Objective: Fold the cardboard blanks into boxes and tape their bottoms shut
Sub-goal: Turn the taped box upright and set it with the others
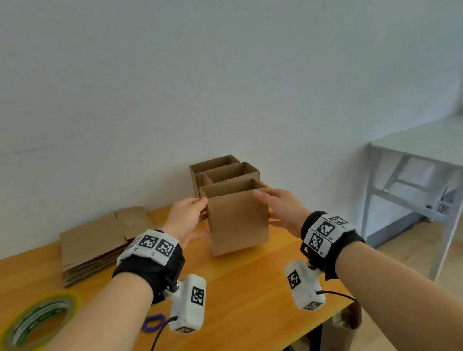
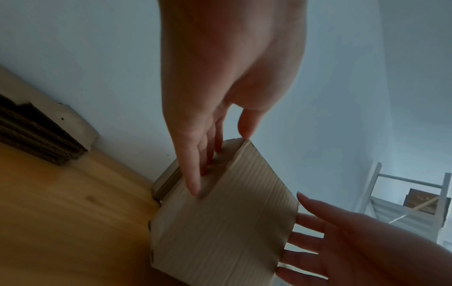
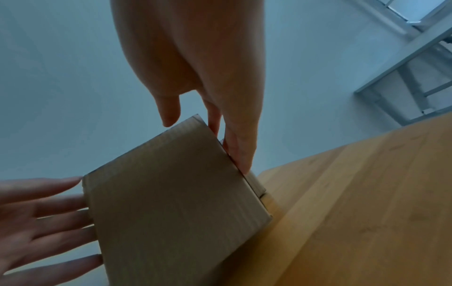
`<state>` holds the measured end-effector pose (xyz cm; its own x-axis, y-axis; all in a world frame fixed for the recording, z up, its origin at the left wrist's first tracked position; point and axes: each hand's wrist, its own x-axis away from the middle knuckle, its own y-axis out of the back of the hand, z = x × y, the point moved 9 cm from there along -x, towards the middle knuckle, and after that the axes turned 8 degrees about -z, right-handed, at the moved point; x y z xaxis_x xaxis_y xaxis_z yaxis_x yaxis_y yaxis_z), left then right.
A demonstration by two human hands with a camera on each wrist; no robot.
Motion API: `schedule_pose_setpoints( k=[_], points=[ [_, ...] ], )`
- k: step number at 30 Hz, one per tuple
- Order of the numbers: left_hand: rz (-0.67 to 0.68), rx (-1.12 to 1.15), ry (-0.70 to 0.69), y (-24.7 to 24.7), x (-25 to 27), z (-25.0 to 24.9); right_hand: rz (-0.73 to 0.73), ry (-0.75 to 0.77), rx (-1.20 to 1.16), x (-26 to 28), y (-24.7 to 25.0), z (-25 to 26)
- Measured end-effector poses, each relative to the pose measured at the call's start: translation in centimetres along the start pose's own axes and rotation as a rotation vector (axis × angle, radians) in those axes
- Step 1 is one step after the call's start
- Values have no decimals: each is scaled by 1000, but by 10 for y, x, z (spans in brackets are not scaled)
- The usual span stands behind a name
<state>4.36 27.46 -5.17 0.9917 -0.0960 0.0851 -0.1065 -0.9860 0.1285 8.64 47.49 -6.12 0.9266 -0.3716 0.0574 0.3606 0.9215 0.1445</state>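
The head view alone shows the full layout: a folded box (image 1: pixel 236 220) is held upright, open top up, between both hands over the wooden tabletop (image 1: pixel 233 314), in front of two more open boxes (image 1: pixel 228 172) lined up toward the white wall (image 1: pixel 203 56). A stack of flat cardboard blanks (image 1: pixel 94 246) is seen to the left, a tape roll (image 1: pixel 35 324) at the near left, and a small purple object (image 1: pixel 152 322) partly hidden by the left wrist camera. A grey folding table (image 1: pixel 442 150) stands well apart on the right.

The wrist views add finger contact. The left hand (image 2: pixel 220 96) is laid with straight fingers (image 2: pixel 193 178) along the box's left side, thumb at the top corner. The right hand (image 3: pixel 208 77) is pressed flat against the right side, fingers extended. Neither hand is curled round the box; it is clamped between flat palms. Whether its bottom touches the tabletop cannot be told.
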Motion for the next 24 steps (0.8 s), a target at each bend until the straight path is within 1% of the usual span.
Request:
schedule_pose_setpoints(
  k=[6,12,15,20,24],
  points=[
    [0,6,53,-25,-15,4,-62,15,60,-24,14,-6],
    [-61,-11,46,-31,-33,7,-104,11,79,-40,13,-7],
    [-78,-42,46,-30,-36,7,-95,15,109,-41,10,-6],
    [-73,-89,22,-23,-34,3,-72,45,229,-35,8,5],
    [-83,-118,-29,-4,-28,-9,-97,131,335,-23,8,31]
  ],
)
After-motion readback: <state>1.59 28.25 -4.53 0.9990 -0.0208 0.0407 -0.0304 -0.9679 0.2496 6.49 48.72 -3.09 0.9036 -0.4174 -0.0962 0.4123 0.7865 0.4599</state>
